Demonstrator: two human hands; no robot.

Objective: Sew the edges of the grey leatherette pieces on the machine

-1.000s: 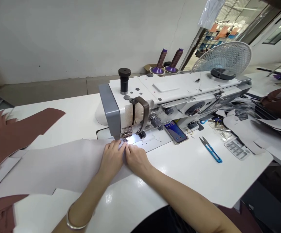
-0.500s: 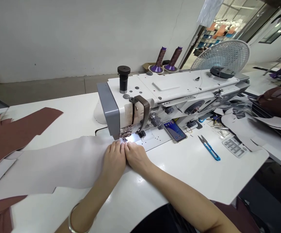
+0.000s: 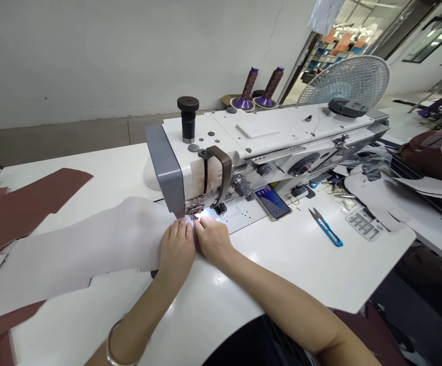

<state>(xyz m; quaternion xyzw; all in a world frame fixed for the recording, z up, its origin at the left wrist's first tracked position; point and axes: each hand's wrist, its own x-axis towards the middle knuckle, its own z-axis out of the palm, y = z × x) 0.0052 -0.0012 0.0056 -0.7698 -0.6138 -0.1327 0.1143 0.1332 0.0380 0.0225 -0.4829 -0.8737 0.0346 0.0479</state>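
My left hand (image 3: 177, 250) lies flat, fingers together, on a pale grey fabric piece (image 3: 76, 254) spread on the white table (image 3: 282, 264). My right hand (image 3: 212, 238) presses the same fabric's edge beside it, fingertips at the lit presser foot (image 3: 195, 213) of a white industrial sewing machine (image 3: 251, 142). Both hands touch each other just in front of the needle. The fabric runs left from the needle toward the table's left edge.
Reddish-brown fabric pieces (image 3: 26, 201) lie at the left. A phone (image 3: 272, 202), blue thread snips (image 3: 325, 229) and a grey keypad (image 3: 361, 222) sit right of the needle. Thread cones (image 3: 272, 87) and a fan (image 3: 348, 81) stand behind the machine. More fabric is piled at the far right.
The grey fabric has slid farther away under the presser foot, and both hands have followed it forward. The view has shifted slightly.
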